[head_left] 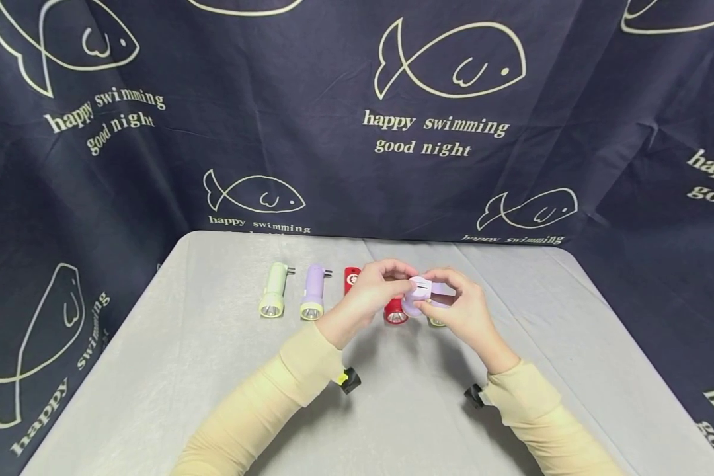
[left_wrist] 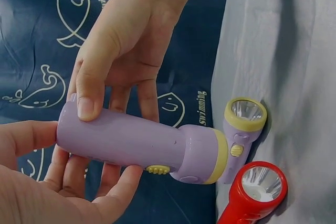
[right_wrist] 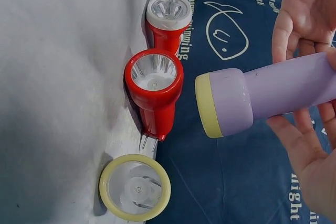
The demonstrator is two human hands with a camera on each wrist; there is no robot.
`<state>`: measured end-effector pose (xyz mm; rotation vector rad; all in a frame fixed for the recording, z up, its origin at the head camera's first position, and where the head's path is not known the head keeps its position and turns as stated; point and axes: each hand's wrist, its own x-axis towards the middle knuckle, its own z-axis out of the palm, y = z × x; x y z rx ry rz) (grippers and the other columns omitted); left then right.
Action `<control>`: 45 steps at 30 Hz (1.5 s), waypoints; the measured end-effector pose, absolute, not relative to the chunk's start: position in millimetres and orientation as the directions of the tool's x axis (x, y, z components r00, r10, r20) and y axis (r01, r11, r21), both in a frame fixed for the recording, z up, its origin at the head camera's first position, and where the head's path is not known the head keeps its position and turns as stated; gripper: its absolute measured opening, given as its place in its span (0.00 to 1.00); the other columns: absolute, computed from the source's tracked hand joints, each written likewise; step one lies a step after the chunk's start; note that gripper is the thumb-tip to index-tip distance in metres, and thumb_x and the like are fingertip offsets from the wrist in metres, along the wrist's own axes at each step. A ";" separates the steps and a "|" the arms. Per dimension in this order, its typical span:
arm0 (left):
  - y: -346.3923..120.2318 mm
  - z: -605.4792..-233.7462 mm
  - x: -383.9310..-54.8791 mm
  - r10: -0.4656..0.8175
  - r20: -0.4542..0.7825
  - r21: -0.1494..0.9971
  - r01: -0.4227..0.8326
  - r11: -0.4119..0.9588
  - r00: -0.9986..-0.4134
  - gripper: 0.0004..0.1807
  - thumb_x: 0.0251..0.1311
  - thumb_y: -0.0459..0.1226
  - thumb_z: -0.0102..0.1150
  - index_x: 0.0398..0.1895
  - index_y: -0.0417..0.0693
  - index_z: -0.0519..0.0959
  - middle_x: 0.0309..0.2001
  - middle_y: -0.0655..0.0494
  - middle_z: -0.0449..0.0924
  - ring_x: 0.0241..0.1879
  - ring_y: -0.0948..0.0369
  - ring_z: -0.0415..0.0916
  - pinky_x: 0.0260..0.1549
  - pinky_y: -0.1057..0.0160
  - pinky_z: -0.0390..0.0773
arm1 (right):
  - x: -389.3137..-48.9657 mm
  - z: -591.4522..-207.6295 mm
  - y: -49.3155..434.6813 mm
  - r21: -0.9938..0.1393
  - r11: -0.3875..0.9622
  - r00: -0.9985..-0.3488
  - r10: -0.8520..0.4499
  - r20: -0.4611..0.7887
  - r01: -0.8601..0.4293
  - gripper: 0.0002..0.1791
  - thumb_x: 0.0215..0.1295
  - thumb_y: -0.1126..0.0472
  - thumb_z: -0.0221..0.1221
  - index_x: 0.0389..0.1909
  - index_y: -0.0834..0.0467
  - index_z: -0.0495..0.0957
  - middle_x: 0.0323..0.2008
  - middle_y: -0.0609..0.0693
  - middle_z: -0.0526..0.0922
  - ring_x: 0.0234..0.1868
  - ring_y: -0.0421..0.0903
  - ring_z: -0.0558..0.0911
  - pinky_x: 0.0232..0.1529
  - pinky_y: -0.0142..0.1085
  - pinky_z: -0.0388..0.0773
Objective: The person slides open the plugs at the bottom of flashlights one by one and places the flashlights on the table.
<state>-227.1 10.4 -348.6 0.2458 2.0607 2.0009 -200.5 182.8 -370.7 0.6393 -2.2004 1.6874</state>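
Observation:
A lilac flashlight (head_left: 412, 306) with a yellow rim is held between both hands, raised over the table. Its pale end, marked by a short dark line, faces up in the head view. My left hand (head_left: 365, 294) pinches it near that end; my right hand (head_left: 467, 311) grips it from the other side. In the left wrist view, the flashlight's body (left_wrist: 126, 137) lies nearly level, with a ribbed yellow switch (left_wrist: 158, 170) below my left fingers. The right wrist view shows its yellow rim (right_wrist: 209, 106) pointing left; its lens is hidden.
On the grey table (head_left: 393, 410) stand or lie a pale green flashlight (head_left: 275, 287), another lilac flashlight (head_left: 313, 287), a red one with a white rim (right_wrist: 169, 14), an all-red one (right_wrist: 155, 77) and a yellow-rimmed one (right_wrist: 107, 182). A dark patterned cloth (head_left: 333, 99) hangs behind.

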 end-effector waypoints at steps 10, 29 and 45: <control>9.9 -345.1 -225.4 0.283 -0.066 0.997 -0.053 0.052 -0.957 0.09 0.55 0.27 0.59 0.40 0.40 0.81 0.36 0.52 0.80 0.34 0.63 0.75 0.45 0.56 0.80 | -197.6 -365.3 180.0 -0.832 0.210 -0.857 -0.154 0.491 -0.514 0.22 0.41 0.79 0.69 0.41 0.72 0.77 0.37 0.41 0.80 0.37 0.32 0.81 0.40 0.32 0.81; 10.2 -350.7 -228.3 0.248 -0.064 0.996 -0.048 0.068 -0.967 0.09 0.52 0.28 0.65 0.37 0.39 0.80 0.33 0.53 0.79 0.33 0.63 0.75 0.32 0.70 0.78 | -198.9 -362.6 178.0 -0.798 0.325 -0.862 -0.188 0.471 -0.507 0.21 0.41 0.76 0.71 0.41 0.69 0.79 0.40 0.58 0.80 0.40 0.31 0.79 0.41 0.34 0.82; 14.6 -351.5 -226.0 0.199 -0.073 0.992 -0.050 0.117 -0.977 0.10 0.50 0.31 0.68 0.35 0.43 0.78 0.30 0.54 0.77 0.30 0.62 0.73 0.43 0.50 0.79 | -200.4 -361.3 176.5 -0.703 0.403 -0.807 -0.212 0.551 -0.586 0.22 0.38 0.74 0.73 0.39 0.67 0.80 0.39 0.58 0.82 0.42 0.28 0.76 0.43 0.23 0.78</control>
